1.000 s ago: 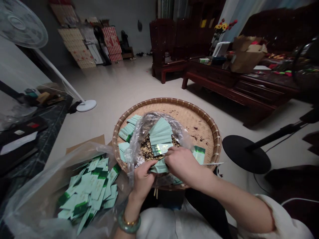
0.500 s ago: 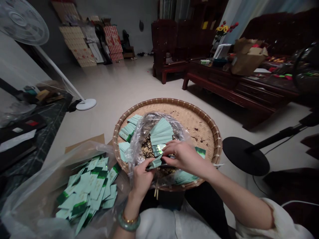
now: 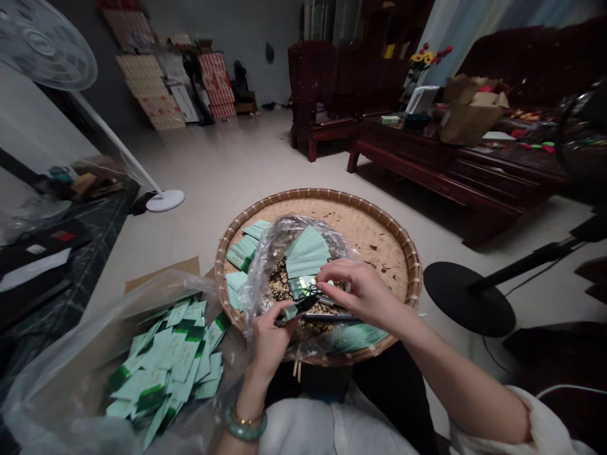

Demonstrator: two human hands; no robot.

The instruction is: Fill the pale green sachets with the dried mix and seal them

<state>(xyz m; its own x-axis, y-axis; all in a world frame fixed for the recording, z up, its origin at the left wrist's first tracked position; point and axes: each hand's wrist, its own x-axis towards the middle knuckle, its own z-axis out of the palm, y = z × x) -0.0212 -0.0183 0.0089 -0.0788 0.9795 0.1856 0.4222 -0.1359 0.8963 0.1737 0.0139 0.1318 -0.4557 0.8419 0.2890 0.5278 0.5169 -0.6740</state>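
Observation:
My left hand pinches a small pale green sachet above the near rim of a round woven bamboo tray. My right hand is shut around a slim metal tool, whose exact kind I cannot tell, with its tip near that sachet. Under both hands lies a clear plastic bag of dried loose tea-like material. A fanned stack of pale green sachets rests on the bag. More sachets lie heaped in clear plastic at lower left.
A jade bangle and gold bracelet circle my left wrist. Black stand base sits right of the tray, a white fan base left. Dark wooden furniture stands behind, with a dark counter at left.
My right hand has risen slightly and drawn back, showing more of the metal tool and the sachets below it. The left hand and sachet stay nearly in place.

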